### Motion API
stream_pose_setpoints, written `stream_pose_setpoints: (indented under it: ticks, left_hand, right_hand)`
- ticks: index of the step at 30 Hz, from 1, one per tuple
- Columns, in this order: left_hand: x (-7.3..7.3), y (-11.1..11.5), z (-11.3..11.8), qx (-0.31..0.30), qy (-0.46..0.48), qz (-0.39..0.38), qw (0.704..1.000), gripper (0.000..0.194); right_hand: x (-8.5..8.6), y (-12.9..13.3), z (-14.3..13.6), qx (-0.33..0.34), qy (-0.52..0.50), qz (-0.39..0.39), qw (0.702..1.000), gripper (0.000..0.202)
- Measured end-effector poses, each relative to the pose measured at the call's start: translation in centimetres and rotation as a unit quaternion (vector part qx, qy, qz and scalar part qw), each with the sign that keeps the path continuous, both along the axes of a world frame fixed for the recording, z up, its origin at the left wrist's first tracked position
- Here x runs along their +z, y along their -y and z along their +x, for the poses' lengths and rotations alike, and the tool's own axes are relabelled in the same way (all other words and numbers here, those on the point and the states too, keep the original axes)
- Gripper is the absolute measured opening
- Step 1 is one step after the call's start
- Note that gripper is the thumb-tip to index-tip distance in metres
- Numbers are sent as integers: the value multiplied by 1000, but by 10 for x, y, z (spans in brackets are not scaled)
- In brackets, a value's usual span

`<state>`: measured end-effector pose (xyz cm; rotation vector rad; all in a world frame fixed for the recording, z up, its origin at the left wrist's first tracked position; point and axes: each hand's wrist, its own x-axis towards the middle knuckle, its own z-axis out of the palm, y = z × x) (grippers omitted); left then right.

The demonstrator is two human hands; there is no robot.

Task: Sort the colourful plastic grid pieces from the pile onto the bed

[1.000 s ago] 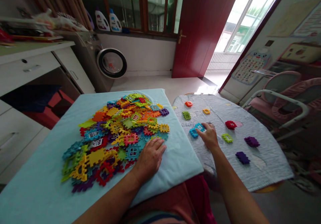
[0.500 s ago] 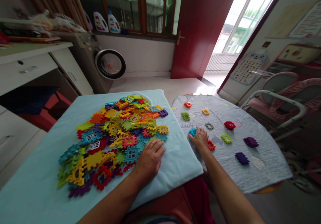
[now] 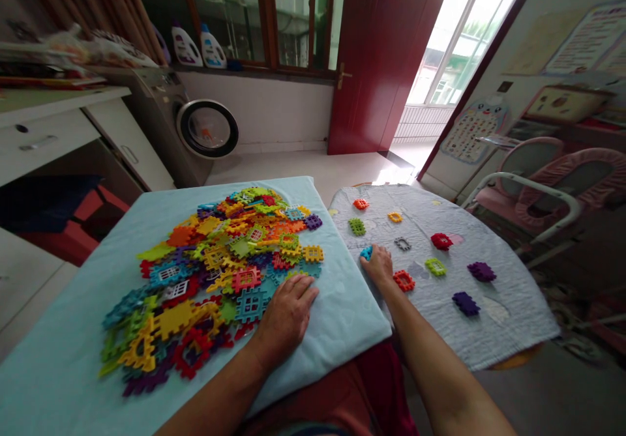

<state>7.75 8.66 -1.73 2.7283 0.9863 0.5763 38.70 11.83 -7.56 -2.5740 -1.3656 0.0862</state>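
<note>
My left hand [image 3: 287,312] lies flat on the light blue cloth, fingers stretched out at the near right edge of a heap of plastic building blocks [image 3: 215,260]. Closest to its fingertips are a teal window-shaped block [image 3: 251,303] and a lime one. On the smaller table to the right, my right hand [image 3: 379,264] closes round a blue building block [image 3: 366,253], which shows partly past the fingers. An orange-red square block [image 3: 403,280] lies just beside that wrist, and a grey frame-like block [image 3: 403,244] sits a little farther right.
Single blocks lie spread over the grey cloth of the round-edged table [image 3: 508,332], among them a red one [image 3: 441,241], a lime one [image 3: 435,266] and a dark purple one [image 3: 466,304]. A pink chair [image 3: 533,169] stands at right. The washing machine door [image 3: 208,128] hangs open.
My right hand has shifted slightly left with the blue block, uncovering more of the orange-red block. The whole view has turned a little. My left hand stays in place.
</note>
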Motion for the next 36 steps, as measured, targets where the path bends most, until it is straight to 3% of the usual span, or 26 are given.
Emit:
stream_pose_setpoints:
  ticks: [5,9,15,19,22,26,30,36]
  left_hand:
    - [1,0,1,-5,-23,3,1000,45]
    - [5,2,2,-2,-40,-4,999,45]
    - [12,9,4,8,-46,-8,999,37]
    - [13,10,3,15,-25,7,1000,35]
    - [11,9,3,13,-7,17,1000,33]
    - [12,9,3,16,1,19,1000,23]
    - [17,10,3,19,-16,9,1000,20]
    - [19,10,1,17,-10,6,1000,17]
  right_hand:
    - [4,5,-2,-20,-21,12,1000,67]
    - [27,5,-5,2,-55,92,994,59]
    - [82,-15,-49,188,-91,258,943,44]
    - [102,-33,-99,299,-115,240,916,38]
    - [97,-43,-130,317,-120,190,921,38]
    - [76,-47,-154,304,-123,166,930,37]
    - [62,-44,-161,313,-108,165,929,37]
    - [61,-43,-161,345,-142,192,908,32]
